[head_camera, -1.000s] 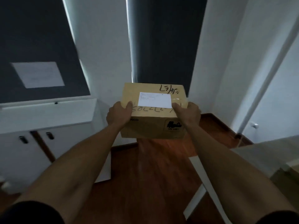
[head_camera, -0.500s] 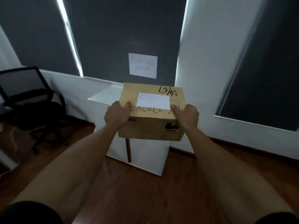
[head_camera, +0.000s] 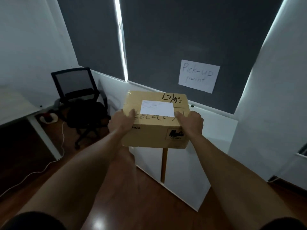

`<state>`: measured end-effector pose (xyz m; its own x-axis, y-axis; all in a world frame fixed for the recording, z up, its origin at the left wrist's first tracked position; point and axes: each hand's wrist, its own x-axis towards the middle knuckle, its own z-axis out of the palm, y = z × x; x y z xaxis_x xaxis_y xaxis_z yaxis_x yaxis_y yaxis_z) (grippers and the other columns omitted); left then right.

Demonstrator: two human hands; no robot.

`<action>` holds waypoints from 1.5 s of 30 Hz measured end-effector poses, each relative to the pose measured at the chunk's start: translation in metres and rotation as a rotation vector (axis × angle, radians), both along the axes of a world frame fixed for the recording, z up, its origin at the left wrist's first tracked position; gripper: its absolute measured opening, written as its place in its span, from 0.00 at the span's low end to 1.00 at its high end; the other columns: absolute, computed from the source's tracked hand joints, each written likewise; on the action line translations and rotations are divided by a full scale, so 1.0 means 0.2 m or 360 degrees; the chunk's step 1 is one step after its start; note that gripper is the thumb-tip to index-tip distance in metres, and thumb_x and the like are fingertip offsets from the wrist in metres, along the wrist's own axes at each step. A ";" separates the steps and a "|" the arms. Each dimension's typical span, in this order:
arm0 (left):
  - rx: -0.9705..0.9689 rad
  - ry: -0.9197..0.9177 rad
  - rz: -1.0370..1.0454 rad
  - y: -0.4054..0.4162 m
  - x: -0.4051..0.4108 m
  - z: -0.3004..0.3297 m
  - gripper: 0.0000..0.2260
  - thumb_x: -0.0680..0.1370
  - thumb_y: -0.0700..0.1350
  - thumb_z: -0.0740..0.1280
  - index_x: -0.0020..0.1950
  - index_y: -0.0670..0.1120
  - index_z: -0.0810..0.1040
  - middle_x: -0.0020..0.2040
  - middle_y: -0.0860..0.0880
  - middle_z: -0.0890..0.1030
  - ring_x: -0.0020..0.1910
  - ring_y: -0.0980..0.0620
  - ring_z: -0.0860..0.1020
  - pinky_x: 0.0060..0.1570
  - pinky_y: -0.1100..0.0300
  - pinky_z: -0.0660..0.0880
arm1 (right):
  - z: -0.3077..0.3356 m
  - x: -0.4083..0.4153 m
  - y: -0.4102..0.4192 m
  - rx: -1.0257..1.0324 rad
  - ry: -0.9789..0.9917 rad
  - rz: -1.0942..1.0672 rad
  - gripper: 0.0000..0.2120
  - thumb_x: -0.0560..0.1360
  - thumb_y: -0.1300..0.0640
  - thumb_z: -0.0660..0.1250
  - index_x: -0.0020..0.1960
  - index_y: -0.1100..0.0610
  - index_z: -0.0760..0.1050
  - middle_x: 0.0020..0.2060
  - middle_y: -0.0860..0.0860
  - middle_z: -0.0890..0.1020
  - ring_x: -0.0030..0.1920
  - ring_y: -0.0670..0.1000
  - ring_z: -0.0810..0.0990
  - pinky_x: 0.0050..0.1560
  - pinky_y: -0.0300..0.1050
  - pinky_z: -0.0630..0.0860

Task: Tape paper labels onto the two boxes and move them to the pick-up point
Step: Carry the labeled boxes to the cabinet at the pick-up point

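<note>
I carry a brown cardboard box (head_camera: pixel 149 135) in front of me at chest height. A white paper label (head_camera: pixel 157 108) is stuck on its top, among black handwriting. My left hand (head_camera: pixel 120 121) grips the box's left side with the thumb on top. My right hand (head_camera: pixel 191 121) grips the right side the same way. Behind the box, a paper sign reading "Pick-up point" (head_camera: pixel 198 76) hangs on the dark blind. A low white cabinet (head_camera: pixel 216 130) stands under the sign, right behind and below the box. The second box is out of view.
A black office chair (head_camera: pixel 79 98) stands at the left by the wall. A white desk (head_camera: pixel 16 105) fills the far left, with a white cable (head_camera: pixel 49 161) trailing over the wooden floor. White walls close in on the right.
The view has swung right and moved closer to the cabinet; the pick-up sign now sits to the right above the box. Both hands keep the same hold on the box.
</note>
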<state>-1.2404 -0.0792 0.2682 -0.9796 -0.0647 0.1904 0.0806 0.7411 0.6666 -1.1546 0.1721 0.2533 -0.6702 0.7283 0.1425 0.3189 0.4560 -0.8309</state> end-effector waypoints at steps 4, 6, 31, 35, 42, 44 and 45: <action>-0.0001 -0.0003 0.0031 0.00 -0.29 -0.03 0.26 0.79 0.67 0.62 0.63 0.47 0.79 0.51 0.49 0.81 0.46 0.48 0.75 0.46 0.53 0.71 | -0.03 -0.30 0.01 -0.0005 0.0011 0.0036 0.25 0.70 0.32 0.70 0.47 0.56 0.78 0.40 0.48 0.81 0.40 0.50 0.82 0.35 0.43 0.74; -0.0021 -0.0005 0.0031 0.01 -0.41 -0.04 0.26 0.80 0.66 0.62 0.63 0.46 0.79 0.51 0.49 0.81 0.46 0.48 0.75 0.45 0.53 0.71 | -0.05 -0.42 0.02 -0.0012 0.0008 0.0046 0.25 0.70 0.32 0.69 0.46 0.55 0.77 0.39 0.48 0.80 0.39 0.50 0.82 0.34 0.43 0.73; -0.0139 -0.0210 -0.0856 0.82 -2.58 -0.30 0.25 0.77 0.68 0.58 0.54 0.47 0.77 0.47 0.46 0.81 0.47 0.42 0.79 0.49 0.47 0.78 | -0.26 -1.95 0.41 -0.0194 0.0051 -0.0749 0.21 0.70 0.38 0.72 0.51 0.54 0.79 0.43 0.46 0.80 0.44 0.50 0.80 0.41 0.45 0.75; -0.0040 -0.0323 -0.1020 0.87 -2.70 -0.37 0.25 0.75 0.66 0.59 0.57 0.48 0.79 0.50 0.46 0.82 0.49 0.42 0.79 0.52 0.45 0.79 | -0.34 -2.00 0.44 -0.0177 0.0027 -0.0766 0.26 0.70 0.34 0.70 0.58 0.52 0.78 0.49 0.47 0.83 0.47 0.50 0.82 0.40 0.44 0.78; 0.0329 -0.0559 -0.1095 0.91 -2.81 -0.47 0.27 0.72 0.64 0.61 0.64 0.50 0.80 0.56 0.47 0.83 0.54 0.42 0.80 0.58 0.44 0.79 | -0.41 -2.07 0.49 -0.0202 -0.0004 -0.0619 0.22 0.76 0.37 0.69 0.62 0.51 0.77 0.53 0.47 0.83 0.50 0.49 0.83 0.39 0.36 0.75; 0.0425 -0.0621 -0.1102 0.93 -2.84 -0.49 0.27 0.74 0.62 0.65 0.68 0.48 0.78 0.59 0.46 0.82 0.56 0.42 0.80 0.59 0.44 0.79 | -0.44 -2.08 0.51 -0.0250 0.0007 -0.0594 0.21 0.77 0.38 0.69 0.63 0.51 0.76 0.54 0.46 0.82 0.50 0.49 0.82 0.39 0.35 0.74; 0.0467 -0.0648 -0.1099 0.94 -2.85 -0.50 0.27 0.75 0.60 0.67 0.71 0.48 0.75 0.61 0.46 0.81 0.58 0.42 0.79 0.60 0.44 0.78 | -0.45 -2.08 0.51 -0.0274 0.0010 -0.0587 0.20 0.77 0.39 0.69 0.63 0.50 0.75 0.54 0.46 0.82 0.51 0.49 0.82 0.39 0.35 0.74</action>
<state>-1.8114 0.1080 0.1682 -0.8060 0.5804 -0.1162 0.1634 0.4069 0.8988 -1.5709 0.2747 0.1629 -0.3588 0.9334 0.0007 0.4300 0.1660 -0.8874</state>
